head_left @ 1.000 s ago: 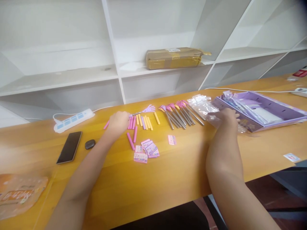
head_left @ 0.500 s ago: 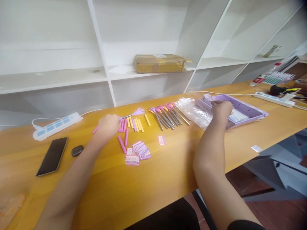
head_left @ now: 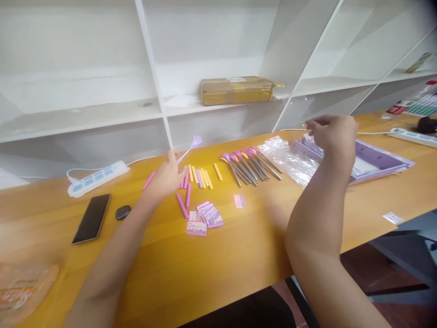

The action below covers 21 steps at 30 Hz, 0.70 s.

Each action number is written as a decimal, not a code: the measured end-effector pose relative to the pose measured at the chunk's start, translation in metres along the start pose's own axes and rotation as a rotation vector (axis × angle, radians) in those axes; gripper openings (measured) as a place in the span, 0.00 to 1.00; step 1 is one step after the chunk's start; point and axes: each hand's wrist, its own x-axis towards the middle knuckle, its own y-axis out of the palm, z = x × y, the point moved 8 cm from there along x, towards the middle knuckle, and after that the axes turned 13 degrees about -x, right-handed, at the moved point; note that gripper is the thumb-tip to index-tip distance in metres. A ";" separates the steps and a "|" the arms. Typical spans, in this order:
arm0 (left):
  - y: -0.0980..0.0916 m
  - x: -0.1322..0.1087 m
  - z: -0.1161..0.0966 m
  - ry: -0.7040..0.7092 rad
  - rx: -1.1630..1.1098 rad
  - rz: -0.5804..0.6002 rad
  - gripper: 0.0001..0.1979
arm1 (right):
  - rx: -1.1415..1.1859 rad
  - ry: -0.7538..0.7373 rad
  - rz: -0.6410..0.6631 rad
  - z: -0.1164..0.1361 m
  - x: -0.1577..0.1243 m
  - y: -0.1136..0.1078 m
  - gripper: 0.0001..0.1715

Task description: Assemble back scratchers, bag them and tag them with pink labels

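My left hand [head_left: 167, 175] is closed around the handle of a small back scratcher; its purple hand-shaped head [head_left: 196, 141] points up and away on a thin metal rod. Pink, yellow and purple handle tubes [head_left: 200, 178] lie just right of that hand. Over the left end of a purple tray-like box [head_left: 384, 157], my right hand [head_left: 332, 134] is raised with fingers pinched; what they hold, if anything, is too faint to make out. Clear plastic bags [head_left: 287, 157] lie left of the box. Several metal-rod scratchers [head_left: 251, 166] with coloured heads lie in a bunch between my hands.
Small printed cards [head_left: 208, 216] lie in a loose pile, with a single card [head_left: 239, 201] apart. On the left are a phone [head_left: 91, 219], a black earbud case [head_left: 123, 212] and a power strip [head_left: 99, 179]. A taped carton [head_left: 239, 90] sits on the shelf.
My right hand has lifted up out of the purple box. My left hand has tilted the back scratcher more upright. The whole view has shifted slightly.
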 end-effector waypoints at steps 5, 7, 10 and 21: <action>0.001 0.000 -0.010 0.102 -0.171 0.006 0.13 | 0.426 -0.220 0.210 0.097 -0.054 -0.026 0.10; -0.001 -0.001 -0.014 0.117 -0.242 -0.004 0.14 | 0.572 -0.302 0.282 0.132 -0.076 -0.026 0.06; -0.003 -0.006 -0.027 0.165 -0.431 0.035 0.18 | 0.782 -0.410 0.452 0.177 -0.110 -0.013 0.07; -0.010 -0.031 -0.058 0.270 -0.758 0.108 0.18 | 1.142 -0.592 0.892 0.244 -0.179 0.033 0.24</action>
